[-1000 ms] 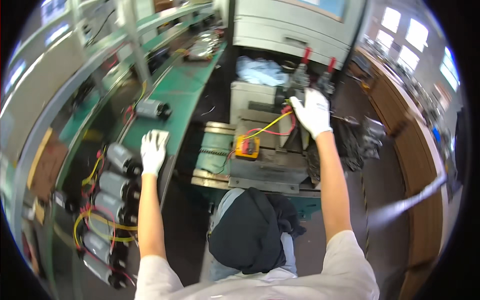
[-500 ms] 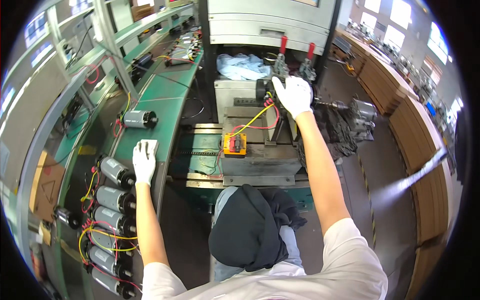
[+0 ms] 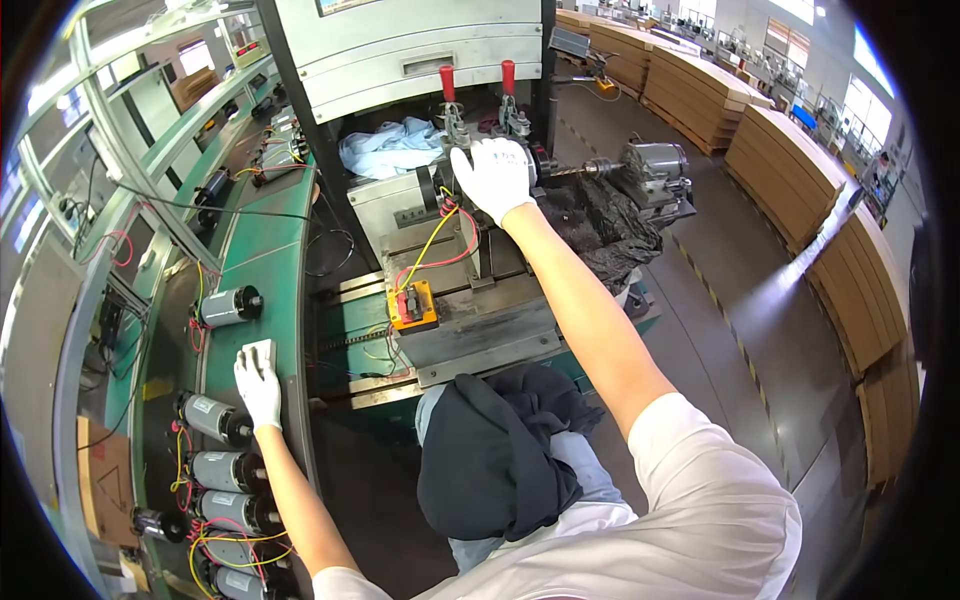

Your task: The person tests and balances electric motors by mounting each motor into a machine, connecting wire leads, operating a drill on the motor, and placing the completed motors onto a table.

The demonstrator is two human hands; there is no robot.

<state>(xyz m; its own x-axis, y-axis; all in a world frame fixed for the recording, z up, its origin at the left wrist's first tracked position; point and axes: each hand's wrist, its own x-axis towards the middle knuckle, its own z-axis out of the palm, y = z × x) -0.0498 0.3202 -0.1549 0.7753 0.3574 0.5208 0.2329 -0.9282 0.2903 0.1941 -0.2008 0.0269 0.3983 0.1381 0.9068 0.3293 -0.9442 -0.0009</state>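
Observation:
My left hand (image 3: 258, 390), in a white glove, lies on the green bench with its fingers stretched out against a small white block (image 3: 262, 351). Ahead of it lies a grey motor (image 3: 228, 307) with a black end and coloured wires. My right hand (image 3: 494, 178), also gloved, is laid over a dark motor (image 3: 428, 190) in the machine's fixture, its fingers bent over the far side. The hand covers most of that motor. Red and yellow wires (image 3: 430, 250) run from it to a yellow switch box (image 3: 412, 304). Two red-handled toggle clamps (image 3: 508, 90) stand just behind.
Several grey motors (image 3: 225, 470) line the bench nearer me. A drill bit (image 3: 580, 168) points at the fixture from the right, above black plastic sheeting (image 3: 600, 225). Light-blue cloth (image 3: 392, 148) lies under the cabinet (image 3: 400, 50). Stacked brown boards (image 3: 785, 175) stand at right.
The view has swung to the right, so the bench and machine sit farther left in it. Both hands keep their places, left at the white block, right on the fixture's motor.

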